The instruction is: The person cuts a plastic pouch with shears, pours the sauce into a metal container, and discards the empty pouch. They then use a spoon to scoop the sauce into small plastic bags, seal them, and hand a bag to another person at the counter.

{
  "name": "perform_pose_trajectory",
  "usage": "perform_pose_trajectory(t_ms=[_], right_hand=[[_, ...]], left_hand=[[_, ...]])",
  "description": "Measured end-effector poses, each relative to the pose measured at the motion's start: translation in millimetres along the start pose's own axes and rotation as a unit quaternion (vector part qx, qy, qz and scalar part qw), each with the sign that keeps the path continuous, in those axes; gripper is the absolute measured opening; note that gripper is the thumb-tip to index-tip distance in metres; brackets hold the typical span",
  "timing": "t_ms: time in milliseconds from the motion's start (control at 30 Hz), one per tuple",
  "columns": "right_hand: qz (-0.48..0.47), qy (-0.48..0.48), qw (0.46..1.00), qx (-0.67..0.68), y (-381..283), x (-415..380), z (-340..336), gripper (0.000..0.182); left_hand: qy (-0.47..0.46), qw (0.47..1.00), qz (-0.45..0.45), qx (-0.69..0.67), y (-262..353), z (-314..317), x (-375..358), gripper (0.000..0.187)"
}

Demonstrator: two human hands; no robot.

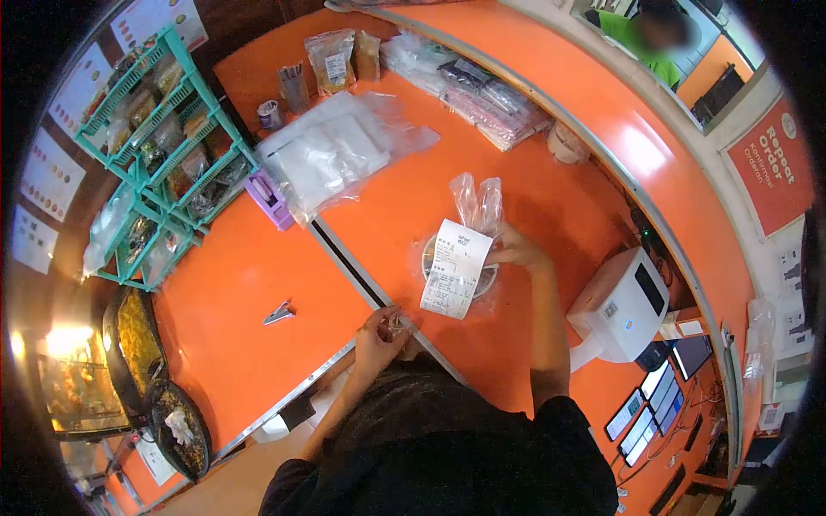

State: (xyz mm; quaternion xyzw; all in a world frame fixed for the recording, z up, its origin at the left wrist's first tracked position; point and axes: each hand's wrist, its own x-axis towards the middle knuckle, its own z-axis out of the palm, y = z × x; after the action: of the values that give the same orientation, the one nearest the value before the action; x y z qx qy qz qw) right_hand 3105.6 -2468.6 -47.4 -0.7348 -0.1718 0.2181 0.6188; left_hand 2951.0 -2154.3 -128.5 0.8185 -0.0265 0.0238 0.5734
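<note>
A clear plastic bag [478, 203] with its handles up holds a round container [489, 279] on the orange counter. A printed receipt [454, 268] lies over the front of the bag and hides part of the container. My right hand [517, 249] is at the bag's right side, its fingers closed on the bag beside the receipt. My left hand [379, 337] is at the counter's front edge, fingers pinched at a small bundle of thin pale loops [397, 323]. A small stapler-like metal object [279, 312] lies to its left.
Plastic sheets [331, 150] and a purple holder [269, 199] lie behind. Green racks [172, 146] stand left, above dark trays [176, 430]. A white printer [621, 305] and several phones [641, 435] sit right. Another person [641, 43] is beyond the counter, top right.
</note>
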Motion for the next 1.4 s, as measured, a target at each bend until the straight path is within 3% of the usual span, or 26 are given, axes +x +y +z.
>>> perform_pose_trajectory(t_ms=[133, 300, 400, 467, 500, 567, 600, 667, 733, 833, 933, 967, 1200, 1333, 1400], right_hand=[[-0.001, -0.064, 0.998, -0.014, 5, 5, -6, 0.067], [-0.045, 0.006, 0.997, 0.065, -30, -2, 20, 0.053], [-0.132, 0.038, 0.988, 0.076, -42, -14, -1, 0.052], [-0.148, 0.149, 0.975, 0.078, -63, -25, -22, 0.043], [-0.128, 0.250, 0.957, 0.079, -93, -29, -28, 0.033], [-0.176, 0.343, 0.917, 0.099, -157, -50, -47, 0.021], [-0.241, 0.336, 0.903, 0.114, -191, -65, -59, 0.018], [-0.274, 0.426, 0.843, 0.178, -261, -78, -77, 0.014], [-0.253, 0.494, 0.816, 0.162, -317, -83, -94, 0.007], [-0.291, 0.520, 0.794, 0.122, -345, -91, -144, 0.017], [-0.266, 0.581, 0.756, 0.141, -336, -87, -204, 0.017], [-0.256, 0.600, 0.745, 0.139, -327, -86, -219, 0.017], [-0.274, 0.637, 0.713, 0.101, -267, -59, -360, 0.019], [-0.288, 0.610, 0.718, 0.171, -257, -52, -410, 0.026], [-0.274, 0.573, 0.758, 0.150, -253, -53, -426, 0.029]], left_hand=[[-0.003, 1.000, 0.017, -0.004, 1, -1, 2, 0.047], [-0.007, 1.000, -0.004, 0.012, 8, -4, 7, 0.048], [-0.007, 1.000, -0.009, -0.003, 7, -6, 11, 0.047], [-0.010, 1.000, 0.000, -0.006, 8, -3, 14, 0.046], [-0.012, 1.000, 0.012, 0.000, 8, -1, 16, 0.046], [-0.022, 0.998, 0.014, 0.058, 4, -1, 17, 0.048], [-0.023, 0.998, 0.027, 0.051, 6, 1, 19, 0.046], [-0.024, 0.998, 0.048, 0.038, 9, 4, 20, 0.041], [-0.032, 0.998, 0.040, 0.032, 18, 6, 23, 0.041], [-0.032, 0.999, 0.038, 0.005, 8, 13, 25, 0.039], [-0.048, 0.997, 0.003, 0.055, 17, 9, 21, 0.044], [-0.022, 0.997, 0.046, 0.061, 20, 13, 19, 0.043], [-0.001, 0.997, -0.036, -0.072, -41, 19, -8, 0.040], [0.044, 0.995, -0.087, -0.013, 24, 6, -27, 0.038], [0.059, 0.995, -0.076, 0.020, 43, 6, -36, 0.036]])
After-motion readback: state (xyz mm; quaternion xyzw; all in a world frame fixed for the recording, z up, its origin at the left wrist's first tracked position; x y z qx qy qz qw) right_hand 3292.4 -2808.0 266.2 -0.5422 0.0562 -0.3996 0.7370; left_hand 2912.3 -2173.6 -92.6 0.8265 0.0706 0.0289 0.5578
